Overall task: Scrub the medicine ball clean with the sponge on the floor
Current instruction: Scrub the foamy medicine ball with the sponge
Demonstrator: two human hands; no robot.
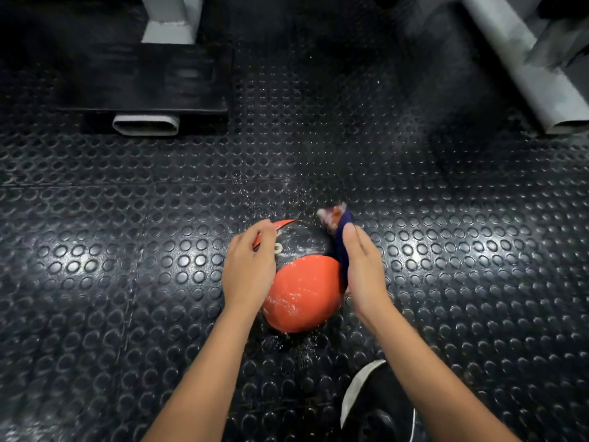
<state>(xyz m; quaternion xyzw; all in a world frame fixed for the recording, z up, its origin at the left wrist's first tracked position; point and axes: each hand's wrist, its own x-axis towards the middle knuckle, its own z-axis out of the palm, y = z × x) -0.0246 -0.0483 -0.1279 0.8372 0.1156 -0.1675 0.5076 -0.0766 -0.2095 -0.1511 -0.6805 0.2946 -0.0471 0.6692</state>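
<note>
An orange and black medicine ball [302,291] sits on the studded black rubber floor, flecked with white suds. My left hand [250,266] rests on the ball's left side, fingers curved over its top. My right hand [363,269] holds a dark blue sponge [341,237] against the ball's right side; the sponge's far end looks pale and blurred. Most of the sponge lies hidden between my palm and the ball.
Wet specks dot the floor [127,250] around the ball. A grey machine foot [146,124] under a black base stands at the back left, a grey metal beam [526,68] at the back right. A black shoe with white sole [373,406] is near the bottom.
</note>
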